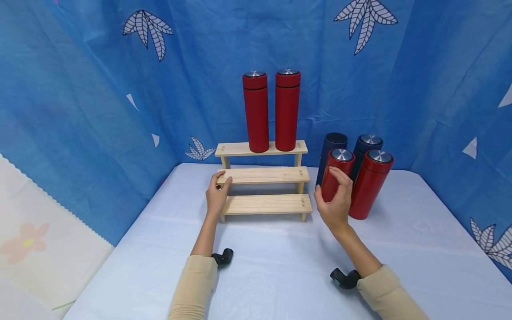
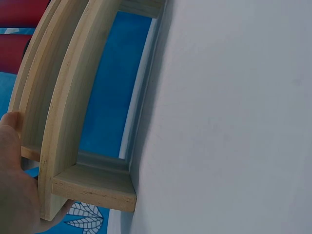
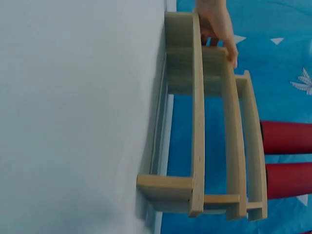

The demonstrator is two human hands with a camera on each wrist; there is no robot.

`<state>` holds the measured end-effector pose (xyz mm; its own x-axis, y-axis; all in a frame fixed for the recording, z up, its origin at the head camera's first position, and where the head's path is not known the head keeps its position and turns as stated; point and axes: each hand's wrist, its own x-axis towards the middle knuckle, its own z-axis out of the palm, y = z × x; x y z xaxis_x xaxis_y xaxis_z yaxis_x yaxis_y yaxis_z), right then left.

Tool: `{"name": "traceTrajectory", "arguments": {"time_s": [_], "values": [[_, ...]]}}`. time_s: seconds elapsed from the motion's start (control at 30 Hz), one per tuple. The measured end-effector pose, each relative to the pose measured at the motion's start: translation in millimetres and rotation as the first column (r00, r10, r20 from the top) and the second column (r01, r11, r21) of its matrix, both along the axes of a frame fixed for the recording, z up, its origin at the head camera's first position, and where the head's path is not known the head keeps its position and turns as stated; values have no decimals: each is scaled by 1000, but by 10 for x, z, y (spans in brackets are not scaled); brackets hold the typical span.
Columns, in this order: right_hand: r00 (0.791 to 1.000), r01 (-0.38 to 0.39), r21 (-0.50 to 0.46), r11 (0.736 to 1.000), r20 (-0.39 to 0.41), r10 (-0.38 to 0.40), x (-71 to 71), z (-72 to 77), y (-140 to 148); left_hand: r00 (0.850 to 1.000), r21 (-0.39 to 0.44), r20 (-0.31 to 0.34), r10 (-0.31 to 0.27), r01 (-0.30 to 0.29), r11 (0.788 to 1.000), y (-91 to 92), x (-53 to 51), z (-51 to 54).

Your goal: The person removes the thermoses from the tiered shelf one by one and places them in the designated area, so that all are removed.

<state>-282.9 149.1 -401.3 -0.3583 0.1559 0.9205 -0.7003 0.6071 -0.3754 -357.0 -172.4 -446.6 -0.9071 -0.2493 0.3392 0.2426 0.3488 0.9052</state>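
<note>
Wooden riser [image 1: 266,204]: two red vacuum flasks [image 1: 256,118] are set on top tier [image 1: 236,149] | two more red flasks [image 1: 368,191], two navy flasks [image 1: 325,161] are apparently left on counter [image 1: 276,266] beside it | middle tier [image 1: 268,175] is held by left grip [image 1: 218,192] | right grip [image 1: 337,205] is curved wide, seemingly unfilled

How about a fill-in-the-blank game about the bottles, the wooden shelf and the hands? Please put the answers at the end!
1. Two red bottles stand on the ____ step of the wooden shelf.
2. The person's ____ hand holds the end of the middle step.
3. The shelf has ____ steps altogether.
4. The back bottles, behind the other red bottles, are dark ____ in colour.

Missing words: top; left; three; blue.
</note>
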Motion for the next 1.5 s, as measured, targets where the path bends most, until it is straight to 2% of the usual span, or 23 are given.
{"name": "traceTrajectory", "arguments": {"time_s": [0.13,0.3,0.43,0.63,0.77,0.87,1.03,1.2,1.37,1.5], "values": [[997,-68,24,997,24,67,-84,32,-143,1000,-6,-1,2,-2,1000,-9,-3,-5],[988,-144,31,989,52,143,-316,155,-353,1000,-12,-12,14,-14,1000,-29,-12,-18],[985,-162,37,986,61,160,-538,376,-485,1000,-13,-13,13,-13,1000,-32,-11,-23],[984,-171,29,985,62,169,-908,817,-561,1000,-7,-18,7,-8,1000,-15,-15,-15],[973,-183,-1,983,146,181,-1126,1049,-546,1000,-9,-15,13,-13,1000,-14,-27,-25],[949,-203,-9,979,244,198,-1234,1153,-514,1000,-9,-9,10,-10,1000,-12,-28,-30],[881,-252,-31,967,407,243,-1300,1219,-472,1000,-10,-1,0,0,1000,3,-26,-23],[830,-296,-40,954,484,277,-1383,1188,-476,1000,-12,-14,4,-4,1000,5,-35,-16],[826,-296,-52,954,488,283,-1444,1153,-499,1000,-11,-22,1,-1,1000,-1,-37,-13],[852,-257,-47,965,461,249,-1434,1121,-523,1000,-11,-17,7,-7,1000,-10,-30,-11]]}}
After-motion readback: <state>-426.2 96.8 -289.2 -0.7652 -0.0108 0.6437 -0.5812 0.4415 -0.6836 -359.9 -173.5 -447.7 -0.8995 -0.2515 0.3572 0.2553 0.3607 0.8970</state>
